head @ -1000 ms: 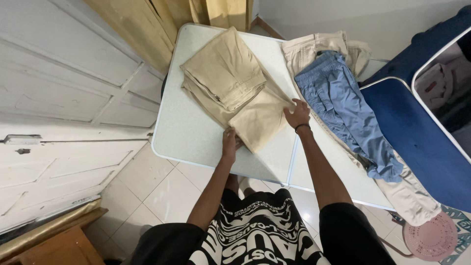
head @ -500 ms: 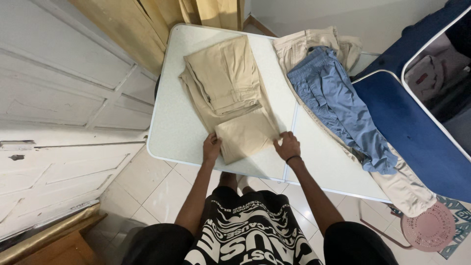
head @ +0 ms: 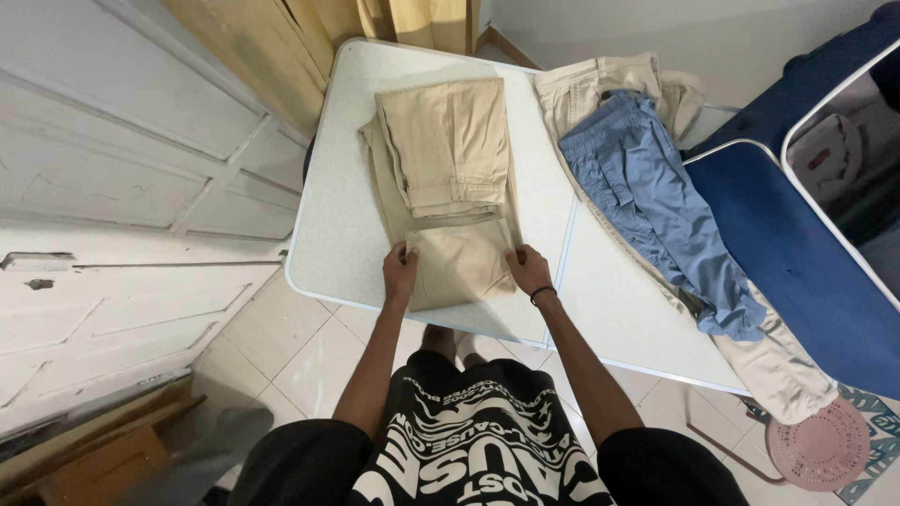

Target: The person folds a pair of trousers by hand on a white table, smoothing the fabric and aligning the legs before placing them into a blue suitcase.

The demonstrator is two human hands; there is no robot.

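Tan trousers point(head: 448, 178), folded into a narrow stack, lie lengthwise on the white folding table point(head: 347, 215). My left hand point(head: 400, 272) grips the near left side of the lower tan panel. My right hand point(head: 528, 270), with a dark band at the wrist, grips the near right side of the same panel. Both hands sit close to the table's front edge.
Blue trousers point(head: 656, 206) lie spread over beige trousers point(head: 778, 365) on the table's right half. A blue padded chair point(head: 797, 253) stands to the right, a pink stool point(head: 823, 445) at lower right. White panelled doors point(head: 112, 187) fill the left; tiled floor below.
The tan trousers have turned from slanted to straight along the table. Both my hands came nearer the front edge and closer together, onto the sides of the lower panel.
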